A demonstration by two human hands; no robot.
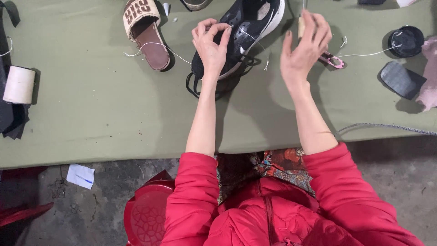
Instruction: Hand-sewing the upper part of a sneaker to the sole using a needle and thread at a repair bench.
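A black sneaker with a white sole (246,27) lies on the green table cloth (104,105). My left hand (210,45) rests on the sneaker's side, its fingers pinching a white thread at the shoe's upper. My right hand (304,48) is raised just right of the shoe, gripping a pale wooden-handled tool (301,25) with a thin metal tip pointing up. White thread runs from the sneaker toward both hands.
A tan and brown sandal (145,32) lies left of the sneaker. A white thread spool (19,84) sits at the left edge. Pink snips (333,59), a round black tin (406,41) and a dark sole piece (400,79) lie on the right. A red stool (148,214) stands below.
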